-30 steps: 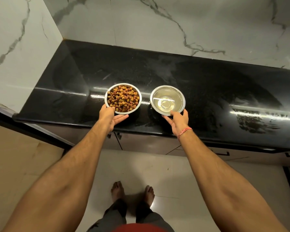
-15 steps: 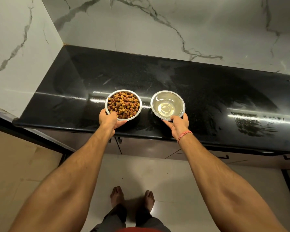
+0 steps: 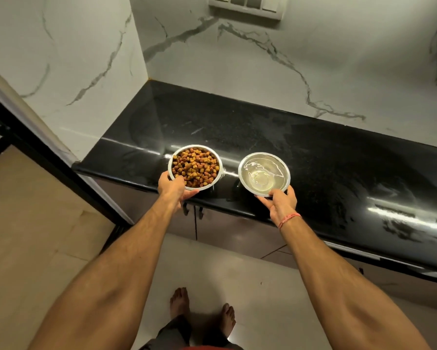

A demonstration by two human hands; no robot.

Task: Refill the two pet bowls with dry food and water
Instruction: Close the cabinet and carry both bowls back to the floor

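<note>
White marble-veined walls [image 3: 313,59] meet in a corner behind a glossy black counter [image 3: 326,152], which runs off to the right above dark cabinet doors [image 3: 227,231]. A pale tiled floor [image 3: 250,286] lies below, with the person's bare feet [image 3: 202,309] on it. A switch plate [image 3: 247,6] sits high on the back wall.

Two steel bowls sit side by side near the counter's front edge, a small gap between them. The food bowl [image 3: 195,167], on the left, is heaped with brown and orange kibble [image 3: 194,166]. The water bowl [image 3: 264,174], on the right, holds clear water.

The left hand [image 3: 173,186] grips the near rim of the food bowl, thumb over the edge and fingers beneath. The right hand [image 3: 280,202] holds the near rim of the water bowl the same way; a red thread band [image 3: 289,219] circles that wrist.
</note>
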